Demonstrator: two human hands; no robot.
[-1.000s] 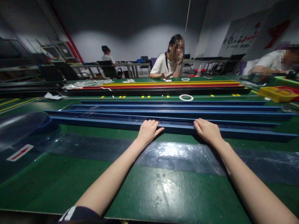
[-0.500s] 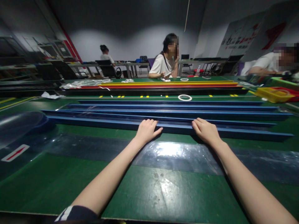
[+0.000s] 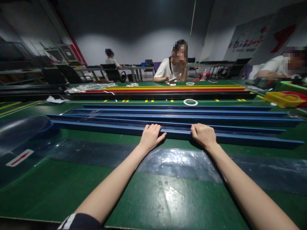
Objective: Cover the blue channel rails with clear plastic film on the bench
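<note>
Both my hands rest on the nearest long blue channel strip (image 3: 107,128), which lies across the green table. Around its near edge curl the fingers of my left hand (image 3: 150,136), with the thumb pointing right. My right hand (image 3: 204,135) grips the same strip farther right, its fingers bent over the edge. The fingertips of both hands are partly hidden inside the channel. Closer to me, a clear plastic sheet (image 3: 172,162) runs flat along the table under my forearms.
Behind lie more blue strips (image 3: 216,113), then black, red and yellow strips (image 3: 168,89). A white tape ring (image 3: 190,102) lies between. A coiled plastic roll (image 3: 24,127) is at left, a yellow tray (image 3: 284,99) at right. A person (image 3: 165,70) sits across the table.
My right hand has slid left along the blue strip, closer to my left hand. The left hand keeps its hold. The person opposite has turned their head.
</note>
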